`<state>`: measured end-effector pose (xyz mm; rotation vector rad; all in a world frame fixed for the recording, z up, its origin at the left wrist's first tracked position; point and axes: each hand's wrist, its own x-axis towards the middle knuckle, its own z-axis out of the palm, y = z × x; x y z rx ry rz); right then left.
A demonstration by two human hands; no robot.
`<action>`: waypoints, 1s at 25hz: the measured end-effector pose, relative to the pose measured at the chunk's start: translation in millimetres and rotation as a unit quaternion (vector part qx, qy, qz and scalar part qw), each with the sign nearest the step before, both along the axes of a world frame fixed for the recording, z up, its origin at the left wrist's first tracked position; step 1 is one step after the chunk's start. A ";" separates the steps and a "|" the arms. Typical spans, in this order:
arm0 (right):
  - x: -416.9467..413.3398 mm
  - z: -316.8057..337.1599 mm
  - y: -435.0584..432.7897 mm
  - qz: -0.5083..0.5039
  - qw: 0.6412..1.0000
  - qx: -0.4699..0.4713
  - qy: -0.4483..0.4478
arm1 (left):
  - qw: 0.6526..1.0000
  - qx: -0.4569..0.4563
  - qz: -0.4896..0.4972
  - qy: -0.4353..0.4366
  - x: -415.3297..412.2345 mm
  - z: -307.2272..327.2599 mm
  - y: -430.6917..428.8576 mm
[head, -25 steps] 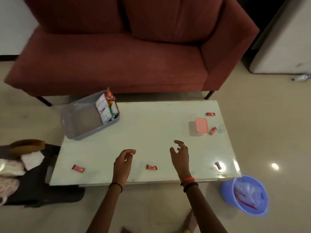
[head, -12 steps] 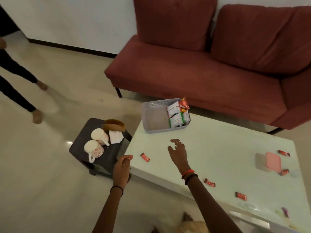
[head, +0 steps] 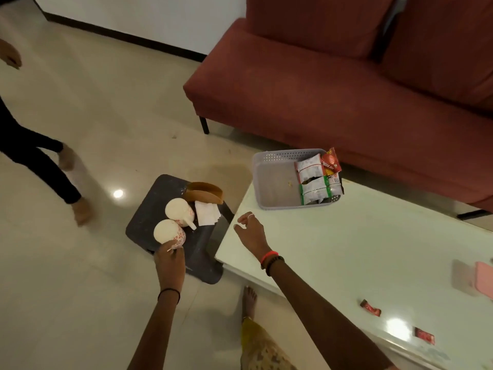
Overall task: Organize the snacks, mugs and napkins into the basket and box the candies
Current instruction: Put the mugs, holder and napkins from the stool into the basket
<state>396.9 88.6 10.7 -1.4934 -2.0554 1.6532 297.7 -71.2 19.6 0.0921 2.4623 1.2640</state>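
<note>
I see my left hand (head: 170, 263) down at the near mug (head: 169, 234) on the dark stool (head: 149, 209), fingers curled at the mug's near side where the handle should be; I cannot tell whether they have actually closed on it. My right hand (head: 250, 231) hovers open, fingers spread, over the near left corner of the white table (head: 346, 263), holding nothing.

Both mugs lie on the stool, white with a small red flower print; the far mug (head: 178, 211) has its handle pointing toward me. To their right lies a white napkin (head: 207, 212), and just beyond it stands a brown napkin holder (head: 205, 194).

The grey basket (head: 277, 180) sits at the far left corner of the table, touching no mug. Snack packets (head: 317, 180) stand packed against its right wall: white ones with green trim and a red one at the far end. There is print on them, but it is too small and blurred for me to read any brand.

On the table's near right, two red candies (head: 370, 307) (head: 423, 335) lie well apart from the basket; their wrappers carry white lettering I cannot make out. The pink box (head: 484, 279) is at the right edge, partly cut off.

A red sofa (head: 346, 84) stands beyond the table. Another person's legs (head: 40, 166) show at far left.
</note>
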 end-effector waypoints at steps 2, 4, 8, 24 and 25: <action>-34.1 -16.6 1.9 0.009 1.000 -0.011 -0.018 | 0.999 -0.034 -0.007 -0.005 -33.9 -20.3 4.3; -65.5 -32.3 2.8 0.028 0.999 -0.029 -0.027 | 0.997 -0.078 -0.021 -0.009 -63.2 -41.0 9.5; -123.7 -59.1 8.0 0.114 0.993 -0.014 -0.037 | 0.982 -0.170 -0.080 -0.010 -108.8 -74.0 27.2; -240.7 -129.2 -3.4 0.422 0.881 0.151 -0.149 | 0.953 -0.236 -0.171 -0.084 -160.1 -135.8 27.2; -240.7 -128.0 -4.5 0.423 0.879 0.158 -0.152 | 0.953 -0.235 -0.170 -0.085 -160.1 -134.8 26.4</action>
